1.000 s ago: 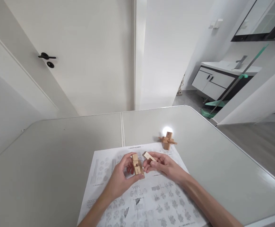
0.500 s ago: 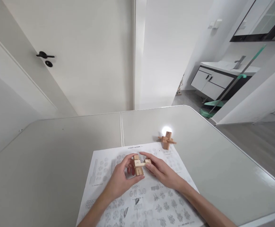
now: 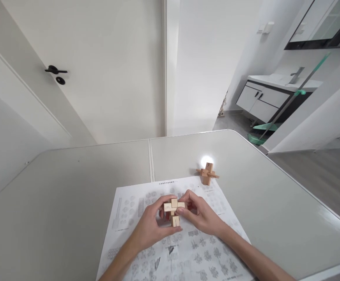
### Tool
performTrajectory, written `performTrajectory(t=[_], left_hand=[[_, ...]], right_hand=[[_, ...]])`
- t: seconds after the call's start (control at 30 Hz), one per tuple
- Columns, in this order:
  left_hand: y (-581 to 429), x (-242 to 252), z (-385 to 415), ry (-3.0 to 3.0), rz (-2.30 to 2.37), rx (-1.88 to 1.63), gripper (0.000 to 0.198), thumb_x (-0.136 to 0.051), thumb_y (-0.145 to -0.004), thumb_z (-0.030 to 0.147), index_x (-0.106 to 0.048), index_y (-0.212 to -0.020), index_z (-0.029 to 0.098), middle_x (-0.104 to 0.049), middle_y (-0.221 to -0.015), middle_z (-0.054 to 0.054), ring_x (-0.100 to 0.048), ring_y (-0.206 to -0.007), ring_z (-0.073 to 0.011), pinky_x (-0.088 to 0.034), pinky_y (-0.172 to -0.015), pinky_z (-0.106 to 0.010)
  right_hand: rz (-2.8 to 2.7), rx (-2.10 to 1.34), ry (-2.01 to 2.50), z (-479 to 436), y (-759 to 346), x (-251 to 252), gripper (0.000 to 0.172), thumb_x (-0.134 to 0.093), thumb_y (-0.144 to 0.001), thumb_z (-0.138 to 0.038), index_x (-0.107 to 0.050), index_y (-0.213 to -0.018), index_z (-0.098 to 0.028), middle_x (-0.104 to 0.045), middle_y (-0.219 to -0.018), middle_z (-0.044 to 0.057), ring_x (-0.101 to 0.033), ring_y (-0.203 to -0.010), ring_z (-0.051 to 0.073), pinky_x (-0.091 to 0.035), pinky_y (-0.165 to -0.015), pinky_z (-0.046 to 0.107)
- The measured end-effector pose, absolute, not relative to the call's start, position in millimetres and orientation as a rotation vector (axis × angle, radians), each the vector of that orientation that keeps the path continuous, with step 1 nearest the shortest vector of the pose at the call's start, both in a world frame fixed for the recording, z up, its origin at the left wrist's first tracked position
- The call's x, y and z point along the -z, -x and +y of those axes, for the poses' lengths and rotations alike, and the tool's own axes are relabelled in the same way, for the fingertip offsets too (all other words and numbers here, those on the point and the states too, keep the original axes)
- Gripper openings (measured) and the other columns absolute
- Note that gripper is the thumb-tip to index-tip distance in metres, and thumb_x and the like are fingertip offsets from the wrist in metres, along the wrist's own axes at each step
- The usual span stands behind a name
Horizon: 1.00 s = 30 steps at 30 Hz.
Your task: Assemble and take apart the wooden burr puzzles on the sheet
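Note:
Pale wooden puzzle pieces (image 3: 168,207) lie crossed between my two hands, above a printed sheet (image 3: 123,212). My left hand (image 3: 151,222) is closed round the pieces from the left, with its thumb below the lower block and a finger at the top. From the right, my right hand (image 3: 200,212) pinches the end of the crosswise piece between thumb and fingers. Part of the far side of the pieces is hidden by my fingers. Beyond the right hand, a browner wooden burr puzzle (image 3: 207,174) stands at the sheet's top right corner.
The sheet lies on a light grey table (image 3: 55,210) with a seam across it. Past the table's far edge is a white door (image 3: 114,70) with a black handle (image 3: 55,70). At right, a washbasin cabinet (image 3: 263,99) and a green dustpan (image 3: 256,139) are in view.
The wooden pieces have turned and come slightly nearer to me. My right hand has closed in, and the crosswise piece now sits tight against the others rather than sticking out to the right.

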<state>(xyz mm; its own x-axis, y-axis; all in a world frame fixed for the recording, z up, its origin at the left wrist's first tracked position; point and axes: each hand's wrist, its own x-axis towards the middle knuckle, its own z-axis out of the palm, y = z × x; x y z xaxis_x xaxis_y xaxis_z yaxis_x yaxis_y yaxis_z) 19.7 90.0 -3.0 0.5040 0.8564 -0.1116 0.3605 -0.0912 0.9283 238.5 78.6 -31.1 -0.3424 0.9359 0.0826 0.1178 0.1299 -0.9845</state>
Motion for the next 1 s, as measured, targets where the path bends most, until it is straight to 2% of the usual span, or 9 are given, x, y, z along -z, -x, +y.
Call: performTrajectory(t=[0.3, 0.47, 0.73, 1.0], left_hand=[[-19, 3, 90, -1.688, 1.054, -0.582, 0.062, -0.085, -0.075, 0.044, -0.06, -0.131, 0.033, -0.067, -0.108, -0.002, -0.062, -0.085, -0.0189, -0.057, -0.078, -0.033], [-21, 0, 90, -1.653, 1.038, -0.567, 0.063, -0.087, -0.074, 0.04, -0.058, -0.129, 0.033, -0.065, -0.104, -0.001, -0.06, -0.082, -0.0174, -0.056, -0.079, -0.033], [-21, -1, 89, -1.613, 1.071, -0.576, 0.063, -0.087, -0.073, 0.041, -0.058, -0.128, 0.03, -0.065, -0.097, 0.0, -0.058, -0.081, -0.0172, -0.053, -0.075, -0.03], [-21, -3, 90, -1.643, 1.104, -0.566, 0.063, -0.086, -0.072, 0.042, -0.06, -0.127, 0.029, -0.063, -0.093, 0.0, -0.056, -0.078, -0.0176, -0.051, -0.072, -0.031]], right_hand=[[-1.551, -1.387, 0.996, 77, -237, 33, 0.028, -0.063, -0.099, -0.048, -0.052, -0.096, -0.023, -0.045, -0.066, -0.008, -0.037, -0.055, 0.01, -0.029, -0.052, 0.025], [-1.495, -1.424, 0.985, 78, -236, 37, 0.028, -0.064, -0.099, -0.048, -0.051, -0.097, -0.023, -0.043, -0.067, -0.009, -0.042, -0.053, 0.01, -0.031, -0.051, 0.025], [-1.395, -1.498, 0.918, 78, -232, 42, 0.028, -0.064, -0.099, -0.048, -0.052, -0.099, -0.022, -0.048, -0.065, -0.009, -0.042, -0.05, 0.009, -0.032, -0.049, 0.024], [-1.439, -1.465, 0.965, 78, -231, 41, 0.035, -0.062, -0.098, -0.056, -0.053, -0.098, -0.023, -0.051, -0.066, -0.007, -0.046, -0.053, 0.011, -0.035, -0.052, 0.025]])
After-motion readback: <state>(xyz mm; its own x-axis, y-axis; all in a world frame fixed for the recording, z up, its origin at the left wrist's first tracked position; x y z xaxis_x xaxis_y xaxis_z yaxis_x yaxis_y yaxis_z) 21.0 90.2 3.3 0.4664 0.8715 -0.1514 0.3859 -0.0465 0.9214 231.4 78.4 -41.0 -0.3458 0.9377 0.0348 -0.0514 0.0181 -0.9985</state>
